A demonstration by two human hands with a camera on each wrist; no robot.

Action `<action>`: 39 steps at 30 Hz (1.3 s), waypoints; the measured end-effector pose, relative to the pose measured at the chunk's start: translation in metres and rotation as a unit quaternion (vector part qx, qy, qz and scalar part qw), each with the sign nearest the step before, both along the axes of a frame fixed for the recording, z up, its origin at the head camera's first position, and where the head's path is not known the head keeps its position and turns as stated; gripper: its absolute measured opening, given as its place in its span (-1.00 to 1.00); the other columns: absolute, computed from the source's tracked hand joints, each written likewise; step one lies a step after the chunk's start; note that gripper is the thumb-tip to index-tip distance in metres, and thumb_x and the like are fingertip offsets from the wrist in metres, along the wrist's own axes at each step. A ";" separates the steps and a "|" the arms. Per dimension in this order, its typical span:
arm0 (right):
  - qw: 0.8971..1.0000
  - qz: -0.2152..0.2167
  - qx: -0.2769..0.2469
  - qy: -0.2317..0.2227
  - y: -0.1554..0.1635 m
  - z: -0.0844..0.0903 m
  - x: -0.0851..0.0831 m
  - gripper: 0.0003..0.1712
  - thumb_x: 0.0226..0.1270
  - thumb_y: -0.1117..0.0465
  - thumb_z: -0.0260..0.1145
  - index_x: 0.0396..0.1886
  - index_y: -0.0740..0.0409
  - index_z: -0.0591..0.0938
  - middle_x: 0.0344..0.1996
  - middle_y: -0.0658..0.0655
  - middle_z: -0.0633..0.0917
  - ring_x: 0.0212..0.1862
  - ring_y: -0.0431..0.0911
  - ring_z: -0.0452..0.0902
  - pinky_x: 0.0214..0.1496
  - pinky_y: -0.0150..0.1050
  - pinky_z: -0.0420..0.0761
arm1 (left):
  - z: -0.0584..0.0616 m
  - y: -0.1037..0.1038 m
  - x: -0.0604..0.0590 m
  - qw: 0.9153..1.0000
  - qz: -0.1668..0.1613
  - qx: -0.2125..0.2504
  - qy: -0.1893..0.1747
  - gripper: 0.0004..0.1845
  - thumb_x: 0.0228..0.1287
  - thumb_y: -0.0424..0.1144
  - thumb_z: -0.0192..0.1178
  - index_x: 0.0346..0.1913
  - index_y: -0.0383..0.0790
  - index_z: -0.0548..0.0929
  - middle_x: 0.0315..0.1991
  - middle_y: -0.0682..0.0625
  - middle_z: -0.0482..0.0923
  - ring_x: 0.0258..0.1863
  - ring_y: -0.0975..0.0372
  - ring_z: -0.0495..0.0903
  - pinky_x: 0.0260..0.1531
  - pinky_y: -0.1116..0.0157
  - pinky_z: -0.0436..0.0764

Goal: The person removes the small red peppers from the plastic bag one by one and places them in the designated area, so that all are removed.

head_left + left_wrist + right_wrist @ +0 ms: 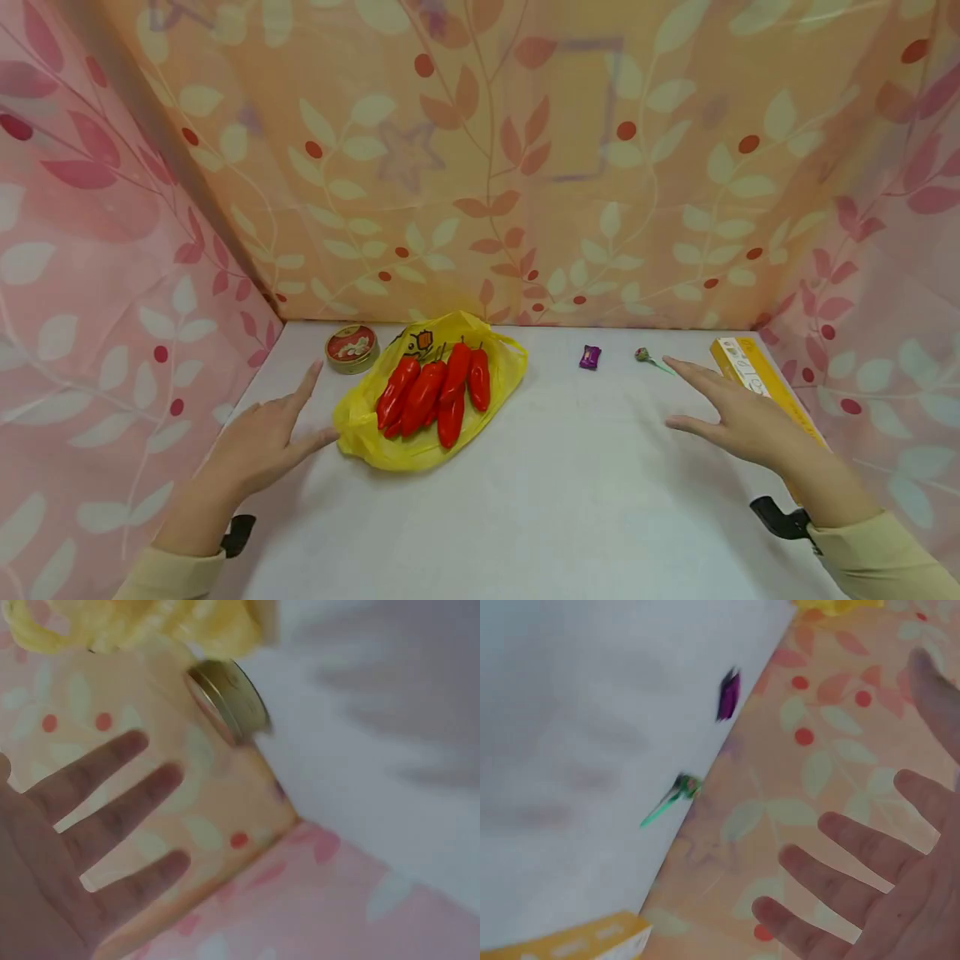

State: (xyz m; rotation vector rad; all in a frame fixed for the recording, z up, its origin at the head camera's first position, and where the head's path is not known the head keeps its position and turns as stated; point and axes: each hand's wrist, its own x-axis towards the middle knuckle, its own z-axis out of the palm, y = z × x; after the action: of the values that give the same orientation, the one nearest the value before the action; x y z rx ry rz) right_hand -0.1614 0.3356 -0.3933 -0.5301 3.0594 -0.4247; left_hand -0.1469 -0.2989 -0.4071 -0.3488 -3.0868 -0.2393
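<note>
Head view. White table (540, 500) walled on three sides by leaf-print cloth (525, 167). Left hand (258, 446) hovered at lower left of the frame, fingers straight and spread, grasping nothing; its thumb tip lay just beside the near edge of a yellow plastic bag (360, 429), whether touching could not be told. Five red peppers (435, 392) lay side by side on the bag, left of frame centre. A round tin (351, 347) with a red lid sat beyond the left index fingertip, against the back wall, just beside the bag.

Right hand (738, 417) hovered at right of centre, fingers extended, released, holding nothing. A lollipop (647, 357) with a green stick lay just beyond its index fingertip, apart from it. A purple wrapped candy (589, 357) lay further left, between lollipop and bag. A long yellow box (757, 379) ran along the right wall, just beside the hand's far side.

Left wrist view, blurred. Open left hand (67, 847) filled the lower left, fingers apart. Tin (225, 701) stood at upper centre, clear of the fingertips; bag (142, 626) along the top edge.

Right wrist view, blurred. Open right hand (885, 885) at lower right. Lollipop (671, 799) lay left of centre, apart from the fingers; candy (727, 694) above it; box (570, 941) corner at bottom left.
</note>
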 end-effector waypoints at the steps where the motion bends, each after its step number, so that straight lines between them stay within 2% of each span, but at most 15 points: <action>1: 1.000 0.000 -0.014 -0.001 -0.005 -0.001 -0.001 0.02 0.29 -0.38 0.29 0.63 -0.29 0.09 0.49 0.28 0.35 0.42 0.37 0.29 0.16 0.47 0.42 | 0.000 0.004 -0.002 1.000 -0.001 0.010 0.001 0.04 0.34 0.42 0.02 0.63 0.20 -0.33 0.22 -0.23 0.60 -0.01 -0.13 0.66 0.04 -0.21 0.56; 3: 0.999 0.004 -0.034 0.004 -0.014 -0.005 -0.004 -0.02 0.31 -0.35 0.29 0.62 -0.25 0.14 0.46 0.27 0.40 0.40 0.34 0.34 0.20 0.44 0.42 | -0.001 0.011 -0.005 0.999 -0.001 0.034 0.005 0.01 0.38 0.38 0.02 0.64 0.19 -0.31 0.07 -0.15 0.69 -0.21 0.01 0.69 -0.24 0.01 0.64; 5: 0.999 0.009 -0.047 0.017 -0.022 -0.010 -0.007 -0.05 0.32 -0.34 0.29 0.60 -0.23 0.19 0.43 0.25 0.45 0.36 0.29 0.42 0.23 0.38 0.45 | -0.004 0.019 -0.008 0.998 0.007 0.067 -0.003 -0.02 0.40 0.36 0.01 0.63 0.21 -0.31 -0.05 -0.06 0.72 -0.31 0.15 0.64 -0.37 0.17 0.57; 9: 0.997 0.022 -0.069 0.032 -0.038 -0.018 -0.014 -0.11 0.35 -0.30 0.29 0.58 -0.17 0.25 0.35 0.20 0.54 0.25 0.21 0.55 0.18 0.31 0.52 | -0.013 0.035 -0.013 0.988 0.027 0.150 -0.024 -0.03 0.39 0.34 0.06 0.64 0.23 -0.26 -0.26 0.04 0.70 -0.40 0.23 0.52 -0.43 0.29 0.47; 11: 0.996 0.025 -0.084 0.032 -0.046 -0.020 -0.018 -0.14 0.36 -0.28 0.30 0.56 -0.15 0.28 0.31 0.18 0.57 0.22 0.18 0.57 0.12 0.30 0.56 | -0.018 0.042 -0.014 0.981 0.034 0.190 -0.029 0.00 0.35 0.32 0.13 0.64 0.24 -0.22 -0.34 0.02 0.68 -0.38 0.20 0.52 -0.40 0.28 0.52; 14: 0.994 0.027 -0.105 0.028 -0.059 -0.023 -0.024 -0.16 0.36 -0.27 0.30 0.55 -0.13 0.31 0.32 0.14 0.57 0.22 0.15 0.57 0.08 0.26 0.59 | -0.025 0.050 -0.016 0.971 0.040 0.234 -0.033 0.03 0.28 0.29 0.24 0.63 0.28 -0.16 -0.24 -0.12 0.72 -0.23 0.09 0.61 -0.25 0.15 0.67; 16: 0.993 0.030 -0.116 0.025 -0.067 -0.025 -0.028 -0.16 0.36 -0.27 0.30 0.55 -0.12 0.32 0.34 0.13 0.57 0.22 0.12 0.57 0.07 0.24 0.61 | -0.028 0.053 -0.017 0.964 0.040 0.258 -0.039 0.00 0.26 0.25 0.29 0.63 0.29 -0.07 -0.02 -0.25 0.70 -0.08 -0.02 0.65 -0.14 0.05 0.72; 18: 0.991 0.036 -0.128 0.021 -0.074 -0.026 -0.032 -0.15 0.36 -0.27 0.31 0.55 -0.11 0.32 0.36 0.12 0.55 0.23 0.10 0.57 0.08 0.21 0.62 | -0.031 0.055 -0.019 0.958 0.037 0.280 -0.045 -0.08 0.28 0.19 0.32 0.61 0.26 0.08 0.18 -0.29 0.61 0.04 -0.08 0.63 -0.10 -0.01 0.73; 22: 0.987 0.047 -0.154 0.015 -0.086 -0.029 -0.038 -0.14 0.34 -0.24 0.34 0.54 -0.08 0.33 0.32 0.09 0.58 0.22 0.05 0.58 0.13 0.14 0.63 | -0.036 0.056 -0.021 0.947 0.030 0.317 -0.046 -0.37 0.32 0.05 0.34 0.42 0.06 0.49 0.21 -0.17 0.61 0.04 -0.05 0.61 -0.07 0.08 0.71; 25: 0.982 0.059 -0.177 0.015 -0.094 -0.031 -0.044 -0.16 0.34 -0.19 0.37 0.53 -0.04 0.35 0.26 0.07 0.62 0.20 0.03 0.59 0.16 0.10 0.62 | -0.040 0.055 -0.021 0.942 0.033 0.330 -0.046 -0.52 0.34 0.01 0.33 0.26 -0.05 0.65 0.12 -0.11 0.67 0.01 0.01 0.59 -0.07 0.15 0.67; 28: 0.976 0.078 -0.202 0.016 -0.105 -0.031 -0.050 -0.20 0.35 -0.14 0.39 0.51 -0.02 0.38 0.25 0.08 0.63 0.18 0.05 0.61 0.14 0.10 0.62 | -0.044 0.053 -0.020 0.939 0.039 0.338 -0.043 -0.56 0.35 0.04 0.32 0.19 -0.08 0.70 0.10 -0.10 0.68 0.02 0.02 0.57 -0.04 0.12 0.66; 32: 0.969 0.095 -0.230 0.009 -0.120 -0.030 -0.059 -0.25 0.36 -0.11 0.39 0.48 -0.06 0.41 0.23 0.08 0.64 0.14 0.04 0.63 0.12 0.08 0.64 | -0.047 0.052 -0.017 0.934 0.044 0.354 -0.024 -0.56 0.36 0.06 0.30 0.19 -0.07 0.70 0.15 -0.13 0.65 0.06 -0.03 0.58 0.08 -0.07 0.63; 35: 0.963 0.101 -0.250 0.001 -0.130 -0.031 -0.064 -0.27 0.36 -0.08 0.40 0.47 -0.07 0.43 0.21 0.08 0.65 0.11 0.06 0.65 0.11 0.06 0.65 | -0.046 0.053 -0.015 0.930 0.052 0.364 -0.024 -0.55 0.37 0.06 0.29 0.22 -0.05 0.68 0.23 -0.16 0.60 0.12 -0.08 0.56 0.14 -0.17 0.57; 39: 0.956 0.107 -0.274 -0.009 -0.142 -0.034 -0.069 -0.30 0.37 -0.04 0.40 0.46 -0.04 0.45 0.21 0.08 0.65 0.11 0.09 0.66 0.12 0.07 0.64 | -0.049 0.053 -0.014 0.926 0.061 0.371 -0.032 -0.51 0.37 0.09 0.28 0.27 -0.03 0.64 0.30 -0.18 0.54 0.16 -0.10 0.54 0.16 -0.20 0.55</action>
State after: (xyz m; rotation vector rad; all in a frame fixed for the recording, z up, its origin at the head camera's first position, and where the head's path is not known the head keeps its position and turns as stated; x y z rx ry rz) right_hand -0.2300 0.1931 -0.4278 -0.8464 2.7929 -1.2661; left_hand -0.1604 -0.2460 -0.4560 -0.1120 -2.7685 -1.3656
